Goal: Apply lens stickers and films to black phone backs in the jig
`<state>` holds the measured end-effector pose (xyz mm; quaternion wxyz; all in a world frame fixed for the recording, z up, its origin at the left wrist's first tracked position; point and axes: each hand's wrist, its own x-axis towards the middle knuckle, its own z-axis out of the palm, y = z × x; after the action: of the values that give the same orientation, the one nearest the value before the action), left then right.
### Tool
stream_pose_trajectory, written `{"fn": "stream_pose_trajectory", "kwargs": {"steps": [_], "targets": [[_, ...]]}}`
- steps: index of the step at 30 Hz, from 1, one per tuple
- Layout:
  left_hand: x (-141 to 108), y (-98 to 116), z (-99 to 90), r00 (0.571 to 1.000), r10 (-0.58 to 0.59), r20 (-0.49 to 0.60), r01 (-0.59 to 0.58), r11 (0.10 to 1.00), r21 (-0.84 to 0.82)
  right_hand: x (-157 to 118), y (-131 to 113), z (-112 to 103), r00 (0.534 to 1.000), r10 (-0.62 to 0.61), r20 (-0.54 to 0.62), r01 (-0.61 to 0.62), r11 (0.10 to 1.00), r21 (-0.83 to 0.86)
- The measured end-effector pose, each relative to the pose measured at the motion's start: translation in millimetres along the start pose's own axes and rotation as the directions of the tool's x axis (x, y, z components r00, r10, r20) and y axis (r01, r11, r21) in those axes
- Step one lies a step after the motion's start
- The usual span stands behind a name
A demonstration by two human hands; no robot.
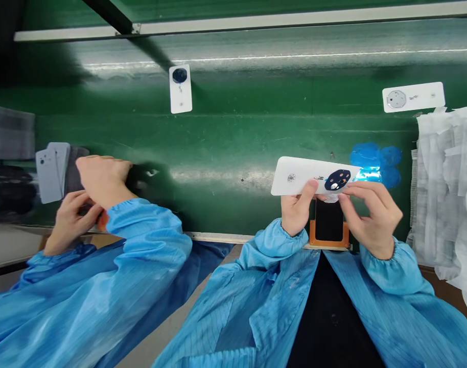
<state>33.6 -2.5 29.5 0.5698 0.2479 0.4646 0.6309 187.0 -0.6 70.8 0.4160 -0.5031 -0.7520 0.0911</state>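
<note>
A white phone back panel (304, 171) with a dark round camera area is held up over the green surface, near its front edge. My left hand (298, 208) grips its lower edge, thumb on the printed face. At the panel's right end, my right hand (373, 214) pinches near the camera area with thumb and index finger; a small clear piece (329, 198) shows just below the panel, between the hands. Under them sits an orange fixture (335, 244) with a black rectangle (329, 221) in it.
Blue film pieces (390, 158) lie behind my right hand. White sheets (436, 194) are piled at the right. Two white panels (180, 97) (419, 97) lie farther back. At left, a co-worker's hands (105, 176) are beside stacked panels (49, 174).
</note>
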Motion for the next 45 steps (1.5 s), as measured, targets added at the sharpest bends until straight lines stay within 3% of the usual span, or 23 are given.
{"fn": "stream_pose_trajectory", "kwargs": {"steps": [4,9,16,22,27,34,45], "targets": [[-6.5,-6.9,6.9,1.000,0.014,0.006,-0.015,1.000,0.018,-0.9,3.2,17.8,0.998,-0.059,-0.031,0.058,0.998,-0.041],[-4.9,-4.9,5.1,0.993,0.108,-0.053,-0.103,0.990,0.098,-9.6,14.9,29.2,0.985,-0.132,0.110,0.139,0.988,-0.065],[-0.9,-0.9,6.7,0.987,0.150,-0.057,-0.138,0.975,0.176,-17.3,16.8,42.2,0.985,-0.161,0.061,0.167,0.980,-0.108],[0.5,-1.9,6.9,0.981,0.191,-0.020,-0.183,0.961,0.205,-11.6,15.2,36.2,0.991,-0.134,-0.016,0.134,0.991,0.017],[-4.7,-11.4,3.1,0.983,0.179,0.046,-0.184,0.926,0.329,-2.3,9.9,29.8,0.991,0.044,-0.126,-0.041,0.999,0.028],[-13.4,-16.7,6.3,0.971,0.206,0.125,-0.235,0.920,0.315,2.1,9.9,31.1,0.983,0.125,-0.132,-0.116,0.991,0.072],[-15.7,-15.9,9.4,0.983,0.157,0.096,-0.179,0.936,0.304,5.4,9.2,29.7,0.983,0.144,-0.111,-0.139,0.989,0.049]]}}
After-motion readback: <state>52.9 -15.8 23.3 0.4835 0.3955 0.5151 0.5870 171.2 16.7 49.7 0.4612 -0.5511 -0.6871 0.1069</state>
